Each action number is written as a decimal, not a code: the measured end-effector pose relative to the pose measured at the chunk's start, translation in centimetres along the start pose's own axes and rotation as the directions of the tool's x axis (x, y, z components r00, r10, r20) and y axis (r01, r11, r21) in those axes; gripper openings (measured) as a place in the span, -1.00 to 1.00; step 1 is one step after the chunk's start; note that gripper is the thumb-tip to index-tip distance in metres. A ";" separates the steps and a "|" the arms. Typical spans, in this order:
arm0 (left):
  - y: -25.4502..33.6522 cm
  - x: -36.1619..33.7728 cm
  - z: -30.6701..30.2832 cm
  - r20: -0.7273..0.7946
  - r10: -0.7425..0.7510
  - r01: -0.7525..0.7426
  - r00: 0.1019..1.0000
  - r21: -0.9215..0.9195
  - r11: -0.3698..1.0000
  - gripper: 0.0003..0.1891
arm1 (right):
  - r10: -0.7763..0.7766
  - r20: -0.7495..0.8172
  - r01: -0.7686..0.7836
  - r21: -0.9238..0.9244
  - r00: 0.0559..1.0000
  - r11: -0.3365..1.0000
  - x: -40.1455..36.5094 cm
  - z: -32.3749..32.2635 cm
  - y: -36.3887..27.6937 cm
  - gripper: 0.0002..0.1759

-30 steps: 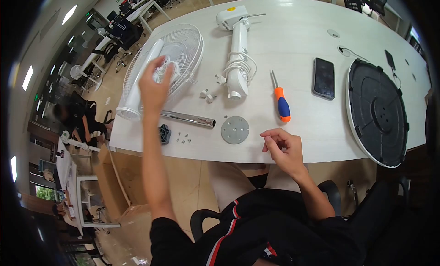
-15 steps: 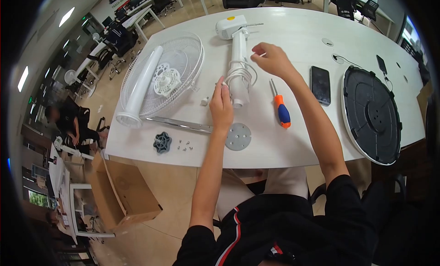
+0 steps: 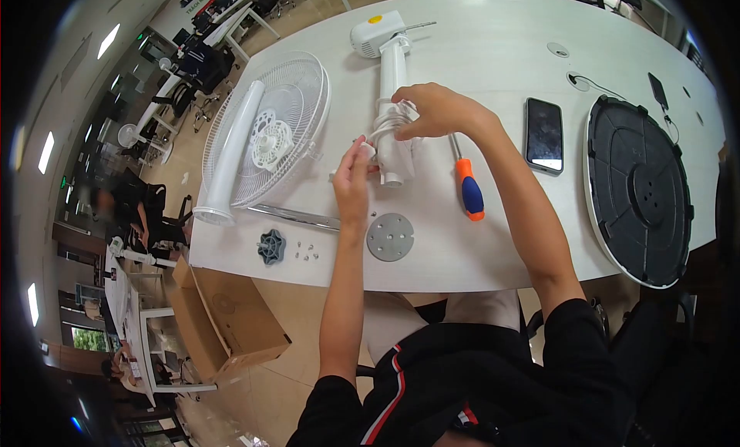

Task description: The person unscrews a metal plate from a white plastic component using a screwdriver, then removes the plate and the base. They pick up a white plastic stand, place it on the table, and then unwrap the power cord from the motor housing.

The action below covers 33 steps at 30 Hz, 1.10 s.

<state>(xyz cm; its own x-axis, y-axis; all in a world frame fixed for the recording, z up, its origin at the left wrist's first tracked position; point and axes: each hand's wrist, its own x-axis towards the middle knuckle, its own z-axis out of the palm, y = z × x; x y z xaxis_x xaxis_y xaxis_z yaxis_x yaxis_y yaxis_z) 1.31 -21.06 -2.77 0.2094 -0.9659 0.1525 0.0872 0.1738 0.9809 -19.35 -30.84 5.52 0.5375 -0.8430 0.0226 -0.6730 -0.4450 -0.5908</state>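
Fan body [image 3: 392, 68] is smooth, with looped cord [image 3: 385, 125]. Right hand [image 3: 441, 112] curves open, left hand [image 3: 351, 186] seems pinching white piece [image 3: 368, 149]

Phone [image 3: 544, 134] on table [image 3: 482, 58]; cardboard box [image 3: 240, 310] below.

The long screwdriver handle [image 3: 469, 189] is orange and dark blue; left of it, the round flat metal disc [image 3: 390, 237] is plain grey.
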 end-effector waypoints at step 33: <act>1.0 0.3 -0.3 0.066 -0.084 0.089 0.994 -0.070 0.994 -0.68 | 0.319 0.113 -0.316 0.632 0.941 0.708 3.7 3.3 4.4 -0.04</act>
<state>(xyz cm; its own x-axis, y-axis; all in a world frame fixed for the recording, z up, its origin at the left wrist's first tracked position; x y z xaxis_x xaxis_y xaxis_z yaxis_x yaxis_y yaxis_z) 1.78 -21.08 -1.78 0.1370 -0.9876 0.0771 0.1730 0.1005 0.9798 -18.70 -34.94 0.34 0.3485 -0.9010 -0.2582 -0.3249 0.1423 -0.9350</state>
